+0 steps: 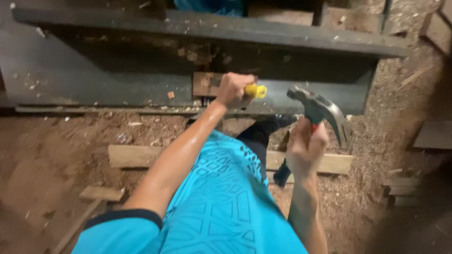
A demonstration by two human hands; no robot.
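Two hands I see: left hand (234,89) grips a yellow-handled tool (255,91), its tip hidden; right hand (305,146) holds a blurred hammer (320,110).

The hammer (320,109) has a smooth grey metal head with a dull shine. The chisel handle (255,90) looks like glossy yellow plastic. The dark beam (282,35) is matt and dusty — wood chips cling to it. The plank (136,156) is pale, rough wood — sawdust coats the floor (56,141).
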